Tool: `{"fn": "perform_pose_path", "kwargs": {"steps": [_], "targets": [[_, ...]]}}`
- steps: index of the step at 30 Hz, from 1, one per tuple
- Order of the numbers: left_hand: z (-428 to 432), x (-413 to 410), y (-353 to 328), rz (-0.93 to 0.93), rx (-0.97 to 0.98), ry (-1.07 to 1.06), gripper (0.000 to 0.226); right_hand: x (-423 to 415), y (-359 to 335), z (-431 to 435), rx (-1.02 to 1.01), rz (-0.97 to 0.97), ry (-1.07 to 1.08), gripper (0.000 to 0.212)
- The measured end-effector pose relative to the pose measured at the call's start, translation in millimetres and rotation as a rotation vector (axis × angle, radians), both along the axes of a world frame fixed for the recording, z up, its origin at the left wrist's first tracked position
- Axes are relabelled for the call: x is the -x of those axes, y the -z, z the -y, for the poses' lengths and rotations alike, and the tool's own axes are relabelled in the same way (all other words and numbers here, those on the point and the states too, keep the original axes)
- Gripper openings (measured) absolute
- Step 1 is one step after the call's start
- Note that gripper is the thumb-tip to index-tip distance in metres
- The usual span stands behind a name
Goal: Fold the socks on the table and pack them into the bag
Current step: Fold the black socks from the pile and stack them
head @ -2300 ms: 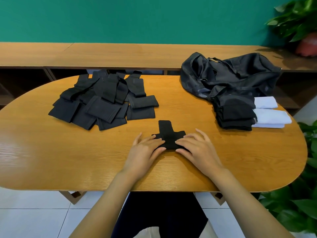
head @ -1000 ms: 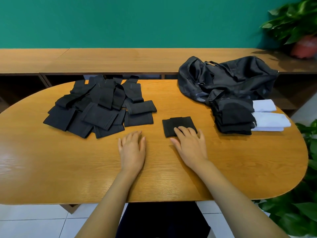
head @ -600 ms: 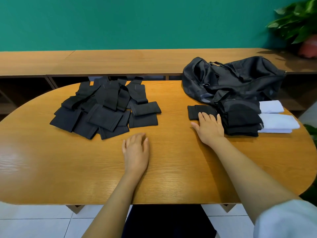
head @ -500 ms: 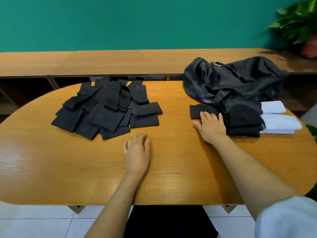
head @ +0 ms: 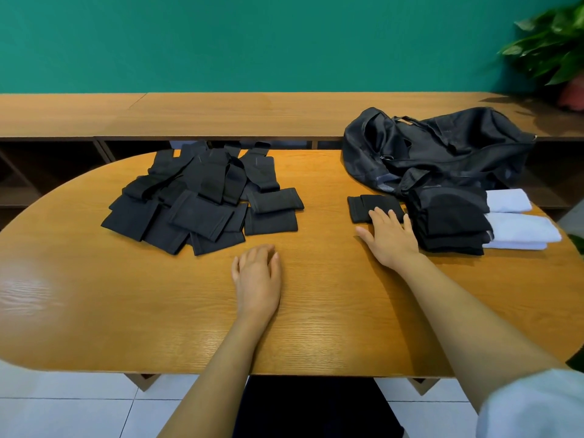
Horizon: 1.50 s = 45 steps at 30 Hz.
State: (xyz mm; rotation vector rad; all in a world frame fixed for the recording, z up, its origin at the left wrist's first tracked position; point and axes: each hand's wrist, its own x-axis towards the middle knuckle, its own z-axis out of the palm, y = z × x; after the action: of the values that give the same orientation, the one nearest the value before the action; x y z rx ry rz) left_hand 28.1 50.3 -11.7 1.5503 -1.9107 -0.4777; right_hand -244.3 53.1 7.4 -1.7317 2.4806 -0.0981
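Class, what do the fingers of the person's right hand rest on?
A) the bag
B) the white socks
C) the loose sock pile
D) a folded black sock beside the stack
D: the right hand lays straight fingers on the folded black sock, left of the stack.

We are seeing a table point(head: 94, 311) of smooth varnished wood, gleaming glossy at the near left; the socks point(head: 202, 213) are showing matt knitted cloth, the bag point(head: 458, 147) a faintly shiny fabric.

My room, home or office unclear: oval wooden table point(head: 126, 311), teal painted wall point(head: 252, 42), leafy green potted plant point(head: 550, 49), white floor tiles point(head: 63, 412).
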Motion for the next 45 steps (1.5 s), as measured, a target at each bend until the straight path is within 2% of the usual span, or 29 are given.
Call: {"fn": "perform_pose_path", "kwargs": {"steps": [4, 7, 12, 15, 25, 31, 40, 45], "targets": [[0, 0, 0, -0.003, 0.001, 0.001, 0.03, 0, -1, 0, 0.001, 0.002, 0.013, 0.067], [1, 1, 0, -0.008, -0.001, -0.006, 0.03, -13, -6, 2, 0.095, -0.021, -0.002, 0.065], [2, 2, 1, -0.018, 0.0, -0.015, 0.029, -73, -7, 14, 0.124, 0.024, -0.318, 0.057], [1, 2, 1, -0.032, 0.013, -0.014, 0.028, -100, -9, 30, 0.092, 0.083, -0.413, 0.055], [2, 4, 0, 0.016, 0.001, -0.028, 0.029, -127, -16, 71, -0.057, 0.105, -0.372, 0.062], [3, 5, 0, 0.058, 0.002, -0.032, 0.03, -121, -17, 42, 0.177, -0.013, -0.363, 0.061], [5, 3, 3, 0.032, 0.006, -0.025, 0.028, -74, 2, -45, 0.281, -0.143, -0.321, 0.076], [2, 3, 1, 0.015, -0.002, -0.015, 0.029, -70, 11, -75, 0.387, -0.18, -0.393, 0.072]]}}
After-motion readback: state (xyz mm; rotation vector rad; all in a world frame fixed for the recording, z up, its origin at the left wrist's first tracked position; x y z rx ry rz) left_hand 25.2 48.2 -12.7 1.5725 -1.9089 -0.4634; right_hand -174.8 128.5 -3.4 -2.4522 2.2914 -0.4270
